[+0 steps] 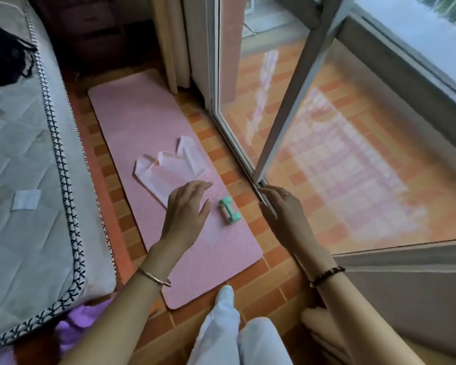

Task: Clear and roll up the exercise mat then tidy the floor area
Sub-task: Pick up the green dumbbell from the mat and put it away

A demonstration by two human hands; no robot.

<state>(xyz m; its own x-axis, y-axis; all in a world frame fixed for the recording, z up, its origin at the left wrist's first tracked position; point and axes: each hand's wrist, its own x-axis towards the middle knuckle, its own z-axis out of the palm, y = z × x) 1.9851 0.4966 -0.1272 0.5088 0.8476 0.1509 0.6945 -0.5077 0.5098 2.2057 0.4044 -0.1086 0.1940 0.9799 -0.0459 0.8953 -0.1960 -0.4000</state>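
Tiled floor carries pink mat [142, 122], uncleared. Left hand [187, 209] spread, empty, beside dumbbell [229, 209]; right hand [282, 206] pinches door frame [287, 122]. Risk: dumbbell rolls if mat lifted first.

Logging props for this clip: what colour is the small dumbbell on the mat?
Mint green; the dumbbell lies on the pink mat, clearest in the head view.

Single view only, worn at head height, aimed forward and steeply down at the floor [250, 280]. Wide-angle, with straight edges bowed toward the borders. Mat [148, 122] stretched away up the centre, near end close beneath the lens. Bed [24, 180] along the left edge, glass door [327, 154] filling the right. Both hands, left [186, 209] and right [284, 209], reached in from the bottom, forearms large and near. Own legs [229, 333] visible at the lower border.
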